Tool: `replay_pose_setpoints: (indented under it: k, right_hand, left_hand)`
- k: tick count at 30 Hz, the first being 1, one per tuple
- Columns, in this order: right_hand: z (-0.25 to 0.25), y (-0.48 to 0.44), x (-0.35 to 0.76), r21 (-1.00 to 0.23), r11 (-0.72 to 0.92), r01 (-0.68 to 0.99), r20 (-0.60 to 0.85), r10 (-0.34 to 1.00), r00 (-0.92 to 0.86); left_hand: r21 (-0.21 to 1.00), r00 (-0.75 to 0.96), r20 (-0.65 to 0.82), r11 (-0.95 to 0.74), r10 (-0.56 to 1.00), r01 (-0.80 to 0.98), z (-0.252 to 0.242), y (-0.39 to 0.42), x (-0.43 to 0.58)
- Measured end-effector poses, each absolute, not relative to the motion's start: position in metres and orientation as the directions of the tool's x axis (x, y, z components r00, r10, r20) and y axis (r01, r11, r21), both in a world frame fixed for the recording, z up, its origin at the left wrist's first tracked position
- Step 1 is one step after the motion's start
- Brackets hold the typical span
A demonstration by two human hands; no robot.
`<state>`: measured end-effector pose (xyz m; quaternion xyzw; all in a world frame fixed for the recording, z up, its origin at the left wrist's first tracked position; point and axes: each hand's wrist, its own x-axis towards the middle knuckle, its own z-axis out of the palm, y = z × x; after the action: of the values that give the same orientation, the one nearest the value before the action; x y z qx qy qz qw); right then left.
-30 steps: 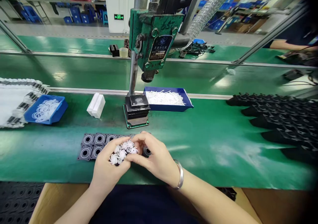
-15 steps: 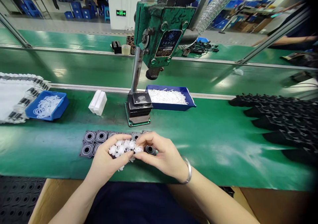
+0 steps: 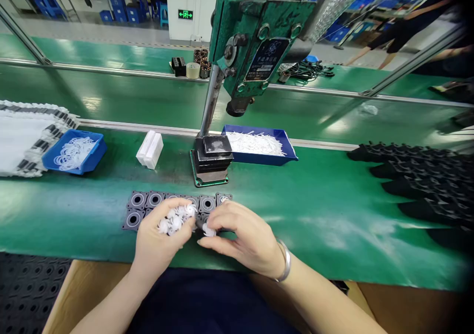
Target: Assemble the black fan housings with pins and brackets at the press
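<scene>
My left hand (image 3: 159,237) is closed around a cluster of small white plastic impellers (image 3: 176,219) with curved blades. Close by on its right, my right hand (image 3: 244,235) pinches a single white impeller (image 3: 208,229) between thumb and fingers. Beneath both hands, rows of black square housings (image 3: 156,199) with round ringed centres lie on the green bench. The housing at the right end of the far row has a white bladed piece (image 3: 223,200) in its centre. My hands hide part of the near row.
A green hand press (image 3: 218,163) stands beyond the housings. Behind it is a blue tray (image 3: 291,152) of white strips. To the left are white blocks (image 3: 150,149), a blue bin (image 3: 94,158) of white rings and stacked white parts (image 3: 25,141). Black parts (image 3: 414,186) line the right.
My right hand has drawn away from the cluster in my left hand, taking one impeller with it. The view has shifted slightly, and a person's legs now show at the far right.
</scene>
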<state>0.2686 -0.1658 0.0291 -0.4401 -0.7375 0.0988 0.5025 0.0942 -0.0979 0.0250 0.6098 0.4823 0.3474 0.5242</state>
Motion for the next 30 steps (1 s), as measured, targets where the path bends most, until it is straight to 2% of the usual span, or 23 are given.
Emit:
replay_pose_setpoints:
  k: [2,4,6,9,12,16,19,23,26,30]
  right_hand:
    - [0.033,-0.168,0.272,-0.612,0.561,0.558,0.65,0.758,-0.049]
    - [0.031,-0.166,0.278,-0.681,0.443,0.582,0.585,0.808,0.07]
    - [0.022,-0.162,0.285,-0.729,0.303,0.613,0.487,0.859,0.155]
    - [0.0,-0.152,0.295,-0.708,0.202,0.677,0.386,0.913,0.131]
    - [-0.013,-0.146,0.299,-0.622,0.236,0.746,0.397,0.917,0.041]
    - [-0.001,-0.144,0.297,-0.515,0.356,0.78,0.435,0.893,-0.12]
    - [0.02,-0.143,0.287,-0.592,0.404,0.697,0.458,0.881,-0.122]
    - [0.032,-0.138,0.266,-0.714,0.519,0.47,0.452,0.854,-0.256]
    - [0.033,-0.134,0.26,-0.763,0.491,0.42,0.456,0.87,-0.189]
    - [0.033,-0.129,0.265,-0.811,0.402,0.425,0.454,0.891,0.024]
  left_hand:
    - [0.978,0.221,-0.171,0.138,0.96,0.155,0.021,-0.091,0.091]
    - [0.968,0.189,-0.251,0.245,0.949,0.054,0.018,-0.085,0.087]
    - [0.957,0.208,-0.283,0.291,0.936,-0.011,0.018,-0.082,0.084]
    - [0.945,0.292,-0.302,0.325,0.908,-0.034,0.023,-0.085,0.08]
    - [0.945,0.335,-0.308,0.327,0.89,0.001,0.026,-0.089,0.077]
    - [0.97,0.331,-0.24,0.211,0.913,0.12,0.023,-0.091,0.074]
    - [0.977,0.381,-0.124,0.045,0.916,0.211,0.017,-0.093,0.074]
    - [0.963,0.466,0.001,-0.127,0.885,0.239,0.015,-0.097,0.074]
    - [0.963,0.441,-0.009,-0.111,0.897,0.244,0.018,-0.099,0.07]
    - [0.978,0.411,-0.131,0.051,0.902,0.201,0.023,-0.094,0.061]
